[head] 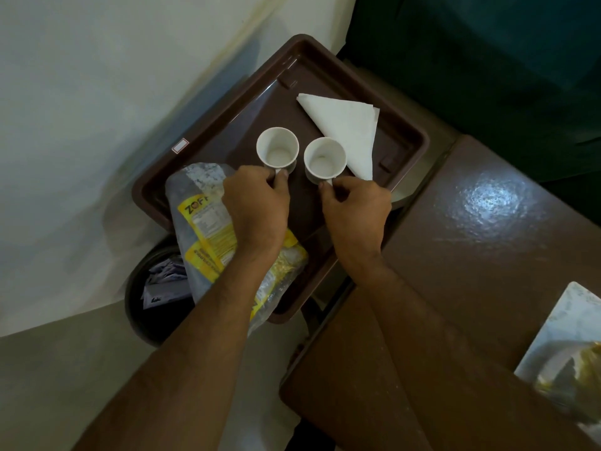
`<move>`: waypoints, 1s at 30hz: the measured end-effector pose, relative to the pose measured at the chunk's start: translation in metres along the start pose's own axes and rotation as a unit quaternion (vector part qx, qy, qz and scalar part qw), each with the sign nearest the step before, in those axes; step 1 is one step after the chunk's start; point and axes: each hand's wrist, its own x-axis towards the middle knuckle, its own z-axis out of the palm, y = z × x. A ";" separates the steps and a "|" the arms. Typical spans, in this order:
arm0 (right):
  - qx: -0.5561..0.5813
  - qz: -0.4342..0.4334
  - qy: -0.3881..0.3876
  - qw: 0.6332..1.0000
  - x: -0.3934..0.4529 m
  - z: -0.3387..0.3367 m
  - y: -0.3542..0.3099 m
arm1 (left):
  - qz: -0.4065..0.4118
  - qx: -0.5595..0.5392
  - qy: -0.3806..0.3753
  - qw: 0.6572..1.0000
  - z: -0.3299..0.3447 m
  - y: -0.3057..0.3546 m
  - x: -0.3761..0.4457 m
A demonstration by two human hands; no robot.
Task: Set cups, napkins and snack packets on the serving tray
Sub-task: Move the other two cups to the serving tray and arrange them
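Note:
A brown serving tray (208, 138) lies in the middle of the head view. Two white cups stand upright and side by side on it. My left hand (257, 209) pinches the handle of the left cup (277, 148). The right cup (324, 159) has its handle gripped by my right hand (356, 211). Folded into a triangle, a white napkin (348, 125) rests on the tray behind the right cup. A clear and yellow snack packet (208, 222) lies on the tray's near left part, partly under my left forearm and hanging over the tray's edge.
A dark round bin (153, 288) with crumpled paper stands on the floor below the tray's left corner. A glossy brown tabletop (487, 242) runs along the right. Another packet on a white board (572, 362) sits at the right edge. A white wall is at the left.

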 end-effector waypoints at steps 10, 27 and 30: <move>0.038 -0.030 0.041 0.998 -0.021 -0.016 0.007 | 0.014 -0.014 0.039 0.999 -0.002 0.002 -0.035; 0.077 -0.034 0.111 0.990 -0.062 -0.143 0.072 | 0.088 -0.022 0.033 0.995 0.010 0.083 -0.151; 0.056 -0.031 0.130 0.989 -0.076 -0.177 0.098 | 0.099 -0.023 0.021 0.995 0.025 0.103 -0.186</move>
